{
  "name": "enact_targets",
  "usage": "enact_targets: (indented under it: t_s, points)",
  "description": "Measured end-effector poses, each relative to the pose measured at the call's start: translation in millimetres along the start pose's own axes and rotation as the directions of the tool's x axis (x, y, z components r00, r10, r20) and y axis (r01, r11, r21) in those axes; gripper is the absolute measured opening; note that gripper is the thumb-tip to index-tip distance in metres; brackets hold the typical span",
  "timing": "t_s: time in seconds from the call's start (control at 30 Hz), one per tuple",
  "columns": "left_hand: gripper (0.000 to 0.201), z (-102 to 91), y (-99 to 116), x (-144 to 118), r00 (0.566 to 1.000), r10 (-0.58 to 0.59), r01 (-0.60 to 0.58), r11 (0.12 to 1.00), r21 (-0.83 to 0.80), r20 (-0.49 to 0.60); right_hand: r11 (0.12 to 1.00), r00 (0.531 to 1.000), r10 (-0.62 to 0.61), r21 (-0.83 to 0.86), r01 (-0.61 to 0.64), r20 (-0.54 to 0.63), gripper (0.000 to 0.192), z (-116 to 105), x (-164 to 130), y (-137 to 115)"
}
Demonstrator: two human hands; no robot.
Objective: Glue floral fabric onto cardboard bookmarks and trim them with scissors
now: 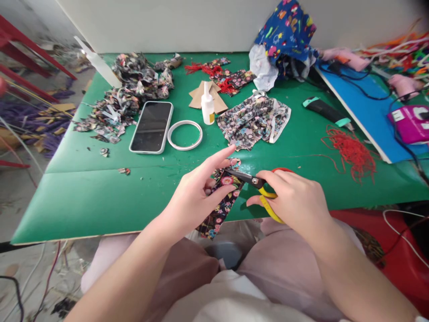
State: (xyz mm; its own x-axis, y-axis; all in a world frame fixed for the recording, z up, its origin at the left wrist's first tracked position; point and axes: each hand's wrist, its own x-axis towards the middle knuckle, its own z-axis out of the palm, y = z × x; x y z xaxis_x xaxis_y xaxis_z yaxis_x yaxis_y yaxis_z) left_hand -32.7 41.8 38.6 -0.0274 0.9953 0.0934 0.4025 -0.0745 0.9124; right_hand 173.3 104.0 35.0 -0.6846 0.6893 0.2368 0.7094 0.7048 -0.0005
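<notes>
Setting: green tabletop (pixel 100 197) against a pale wall, cluttered along its far side, with the person seated at the near edge.
Left hand: the left hand (pixel 197 192) pinches a dark floral fabric strip (pixel 221 208) between thumb and middle fingers, index finger stretched out straight above it.
Strip: it hangs off the near edge of the tabletop, upper end held up between the two hands, lower end trailing toward the lap.
Right hand: the right hand (pixel 295 201) is wrapped around the yellow and red handles of the scissors (pixel 254 181), fingers closed on them.
Blades: dark tips point left and meet the strip's top end; whether they are parted or biting cannot quite be told, as the thumb covers that spot.
Doing it well: a judgement, but the cut looks cleanest if the cloth stays taut at the pinch and the blades stay square to the strip.
Care: that outstretched index finger sits near the blades, so keeping it lifted clear seems wise.
Nearby cloth: a larger floral fabric piece (pixel 253 120) lies flat just beyond the hands.
Scraps: a heap of fabric scraps (pixel 127 96) lies at the far left.
Other items: phone (pixel 151 127) lying flat, white tape ring (pixel 184 135) just beside it, glue bottle (pixel 208 107) upright behind.
Right side: red thread bundle (pixel 350 152) lies loose, well apart from the cutting.
</notes>
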Motion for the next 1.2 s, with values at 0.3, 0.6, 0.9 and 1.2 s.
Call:
enact_targets:
  t_s: [0.3, 0.6, 0.9, 1.2]
  points:
    - [0.065, -0.6, 0, 0, 1.000, -0.016, 0.015, 1.000, 0.021, 0.011, 0.998, 0.996, 0.039, 0.045, -0.043, 0.084, 0.060, -1, 1, 0]
    - [0.059, -1.5, -5, 3, 0.999, -0.037, 0.037, 0.999, -0.013, -0.023, 0.981, 0.983, 0.052, 0.173, -0.083, 0.178, 0.044, -5, 1, 22]
    - [0.062, 5.4, -3, 4, 0.998, -0.002, 0.007, 0.997, -0.073, 0.069, 0.195, 0.946, 0.258, 0.948, -0.250, 0.196, 0.031, 16, 27, 7]
    - [0.064, -0.8, 1, 2, 0.993, 0.034, -0.026, 0.997, -0.066, 0.117, 0.077, 0.962, 0.075, 0.960, -0.270, 0.264, 0.033, 19, 56, -11]
